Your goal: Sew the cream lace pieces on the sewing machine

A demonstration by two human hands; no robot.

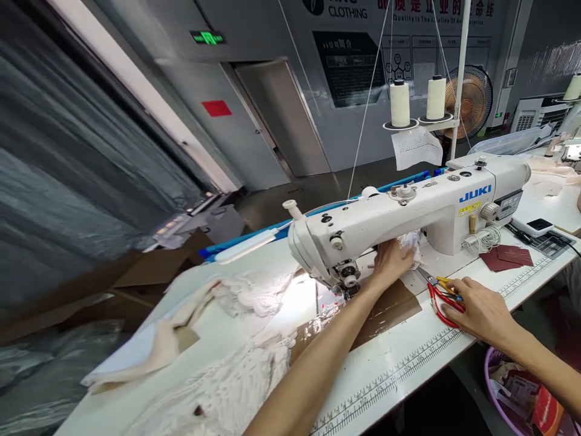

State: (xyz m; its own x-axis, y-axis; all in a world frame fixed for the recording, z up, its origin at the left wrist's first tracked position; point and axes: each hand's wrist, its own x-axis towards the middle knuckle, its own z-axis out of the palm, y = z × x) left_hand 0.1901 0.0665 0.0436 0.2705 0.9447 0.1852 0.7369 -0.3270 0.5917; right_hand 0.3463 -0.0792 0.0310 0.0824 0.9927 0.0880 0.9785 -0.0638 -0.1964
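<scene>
Lace fabric (pixel 236 381) is heaped toward the counter (pixel 399 348)'s left end. Under the sewing machine (pixel 390 215)'s arm, my left hand (pixel 391 261) meets a white bundle (pixel 411 247), pinch hidden. Near the front edge, my right hand (pixel 485 307)'s fingers curl at red scissors (pixel 434 304), grip unclear; I'd best keep the blades off the bundle.

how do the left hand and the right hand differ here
The left hand reaches under the sewing machine's arm, while the right hand is out in front of it. The left hand is at bunched white fabric; the right hand is at the red-handled scissors. Both hands are bare.
</scene>
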